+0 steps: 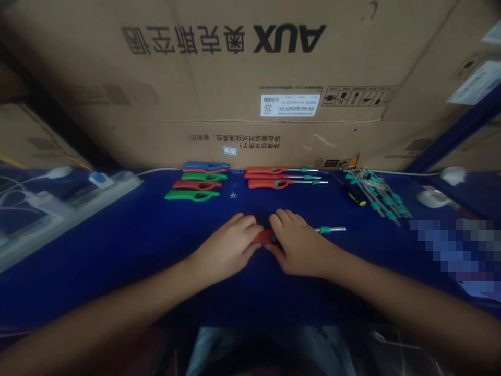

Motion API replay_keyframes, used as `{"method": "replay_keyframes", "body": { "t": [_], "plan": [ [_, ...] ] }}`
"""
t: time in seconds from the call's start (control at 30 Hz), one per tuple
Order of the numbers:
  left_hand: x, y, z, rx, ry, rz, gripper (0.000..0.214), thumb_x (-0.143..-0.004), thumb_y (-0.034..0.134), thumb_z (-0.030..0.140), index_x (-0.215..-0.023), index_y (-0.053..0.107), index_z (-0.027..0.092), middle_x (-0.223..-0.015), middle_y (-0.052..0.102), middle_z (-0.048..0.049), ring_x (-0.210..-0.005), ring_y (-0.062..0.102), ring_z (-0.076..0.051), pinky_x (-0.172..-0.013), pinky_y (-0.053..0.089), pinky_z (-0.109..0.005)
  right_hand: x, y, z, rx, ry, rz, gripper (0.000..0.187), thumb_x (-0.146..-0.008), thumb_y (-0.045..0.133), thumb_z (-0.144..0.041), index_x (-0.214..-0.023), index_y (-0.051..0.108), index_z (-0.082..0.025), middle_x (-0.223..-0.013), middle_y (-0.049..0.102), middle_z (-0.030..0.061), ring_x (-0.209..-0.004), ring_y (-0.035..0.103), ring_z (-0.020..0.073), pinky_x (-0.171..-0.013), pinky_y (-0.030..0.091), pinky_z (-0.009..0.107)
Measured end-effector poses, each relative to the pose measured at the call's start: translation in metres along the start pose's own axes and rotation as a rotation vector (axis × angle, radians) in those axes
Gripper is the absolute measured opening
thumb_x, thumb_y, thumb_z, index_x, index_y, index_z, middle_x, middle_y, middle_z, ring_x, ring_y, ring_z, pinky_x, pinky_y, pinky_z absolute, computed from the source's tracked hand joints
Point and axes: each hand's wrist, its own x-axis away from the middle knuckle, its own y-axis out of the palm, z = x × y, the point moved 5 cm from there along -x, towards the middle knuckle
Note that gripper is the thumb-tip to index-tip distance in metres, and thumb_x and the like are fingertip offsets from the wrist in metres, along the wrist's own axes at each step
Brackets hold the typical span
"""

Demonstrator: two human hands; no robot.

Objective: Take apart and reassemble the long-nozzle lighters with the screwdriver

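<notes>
A red stick lighter (265,237) lies level between my two hands, low over the blue table. My left hand (233,246) is closed around the left end of its body. My right hand (299,243) closes over the part by the green trigger and hides much of it. Out past my right hand sticks the metal tube (337,229) with a green piece on it. Beyond my left hand are several lighter handles without tubes, among them a green handle (191,195) and a blue handle (205,166). Lighters with tubes, such as an orange lighter (270,184), lie beyond my right hand.
Loose metal tubes with green pieces (378,190) are piled at the back right, beside a yellow-and-black screwdriver (355,196). A large cardboard box (219,78) walls off the back. Cables and a white adapter (50,203) sit left; a white object (434,197) lies right.
</notes>
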Motion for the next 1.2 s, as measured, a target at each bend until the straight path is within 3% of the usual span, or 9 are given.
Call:
{"method": "replay_keyframes", "body": {
  "t": [0.17,0.53,0.87,1.2],
  "plan": [
    [0.001,0.001,0.0,-0.002,-0.013,0.003,0.018,-0.095,0.052,0.014,-0.107,0.063,0.02,-0.1,0.063,-0.0066,-0.1,0.061,-0.025,-0.101,0.047,-0.046,0.004,0.001,-0.007,0.103,0.05,0.039,0.016,-0.09,0.05,-0.03,-0.098,0.05,-0.017,-0.101,0.054,0.014,-0.092,0.05,0.0302,-0.078,0.045,0.044],
    [0.0,0.0,0.0,-0.021,-0.018,-0.019,0.018,-0.095,0.052,0.015,-0.108,0.065,0.018,-0.1,0.062,-0.0079,-0.1,0.06,-0.026,-0.099,0.047,-0.046,0.003,-0.003,-0.004,0.098,0.022,0.034,0.019,-0.091,0.051,-0.035,-0.097,0.051,-0.017,-0.1,0.055,0.0137,-0.092,0.05,0.0294,-0.079,0.044,0.043],
    [-0.002,-0.001,-0.004,0.082,-0.001,0.02,0.017,-0.096,0.054,0.017,-0.108,0.065,0.02,-0.101,0.061,-0.0058,-0.099,0.06,-0.023,-0.104,0.044,-0.044,0.001,-0.005,0.001,0.013,0.013,-0.021,0.022,-0.091,0.053,-0.037,-0.097,0.053,-0.015,-0.097,0.058,0.0127,-0.087,0.053,0.0271,-0.079,0.046,0.042],
    [-0.003,0.005,-0.007,0.204,0.028,0.053,0.018,-0.097,0.057,0.023,-0.114,0.063,0.02,-0.108,0.06,-0.006,-0.102,0.055,-0.022,-0.095,0.049,-0.039,0.004,-0.006,0.006,0.029,-0.04,-0.054,0.026,-0.092,0.057,-0.037,-0.1,0.055,-0.012,-0.098,0.062,0.0156,-0.093,0.059,0.0292,-0.086,0.049,0.043]
  ]
}}
